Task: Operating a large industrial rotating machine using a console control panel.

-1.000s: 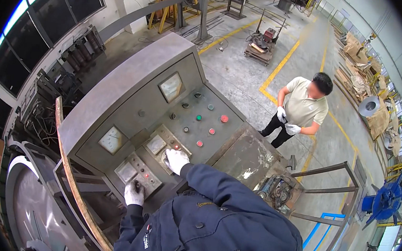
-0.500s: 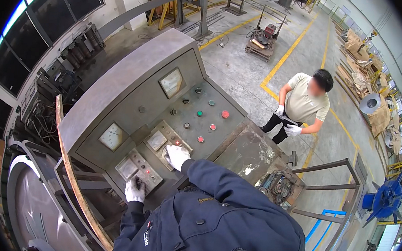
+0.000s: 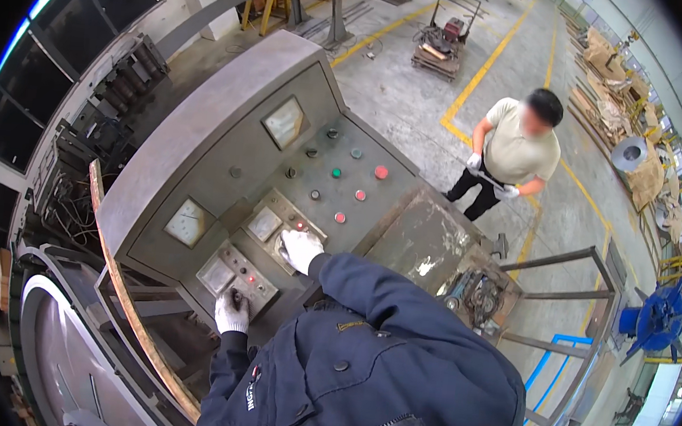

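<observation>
Head view showed the person in a dark blue work jacket leaning over a grey control console (image 3: 227, 122). Left hand (image 3: 231, 314), white-gloved, sat at the console's near-left edge, fingers closed around a small dark knob (image 3: 236, 295) on the lower small panel (image 3: 240, 275). Right hand (image 3: 301, 250), also gloved, lay on the upper small panel (image 3: 287, 226) just below a lit red indicator (image 3: 300, 226); fingers curled down onto a control, though what they pressed was hidden under the glove. Coloured push buttons (image 3: 356, 194) dotted the sloped face farther in; two dial gauges (image 3: 188, 221) sat toward the left edge.

Risk, as judged: the controls are crowded, and thick gloves could nudge a neighbouring switch or overturn the knob. A co-worker (image 3: 512, 155) stood on the floor beyond the console's far-right corner, holding a tool, near enough that unexpected machine motion could matter.

Against the frame one second earlier: both hands sat on the same controls. The co-worker had stepped slightly.
</observation>
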The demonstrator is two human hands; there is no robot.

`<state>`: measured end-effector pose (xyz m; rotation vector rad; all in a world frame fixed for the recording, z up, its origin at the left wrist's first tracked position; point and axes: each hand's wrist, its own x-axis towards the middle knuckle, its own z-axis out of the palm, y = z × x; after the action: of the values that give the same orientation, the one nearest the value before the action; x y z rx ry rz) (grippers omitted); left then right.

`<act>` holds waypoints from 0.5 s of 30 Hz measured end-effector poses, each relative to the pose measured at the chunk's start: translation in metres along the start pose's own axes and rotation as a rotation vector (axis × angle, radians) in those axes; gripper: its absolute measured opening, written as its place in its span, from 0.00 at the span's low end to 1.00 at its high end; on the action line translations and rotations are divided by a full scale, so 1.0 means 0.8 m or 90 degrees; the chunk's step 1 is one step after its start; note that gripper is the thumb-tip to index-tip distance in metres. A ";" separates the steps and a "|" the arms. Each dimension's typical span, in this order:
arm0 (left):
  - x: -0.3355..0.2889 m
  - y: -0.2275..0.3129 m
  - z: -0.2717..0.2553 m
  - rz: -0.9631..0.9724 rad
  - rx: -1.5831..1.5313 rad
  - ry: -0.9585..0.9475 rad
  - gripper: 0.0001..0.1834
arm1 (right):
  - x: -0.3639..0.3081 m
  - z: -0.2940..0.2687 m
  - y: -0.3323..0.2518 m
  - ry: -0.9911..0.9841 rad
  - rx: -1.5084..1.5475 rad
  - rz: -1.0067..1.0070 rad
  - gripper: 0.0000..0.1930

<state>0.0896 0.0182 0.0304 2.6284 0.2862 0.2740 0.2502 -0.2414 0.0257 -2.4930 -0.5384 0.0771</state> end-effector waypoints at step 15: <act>0.000 -0.003 -0.001 -0.009 -0.015 -0.018 0.16 | 0.001 0.003 0.001 -0.030 -0.005 0.006 0.13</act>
<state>0.0888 0.0206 0.0301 2.6046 0.2893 0.2338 0.2507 -0.2406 0.0232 -2.5064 -0.5480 0.1369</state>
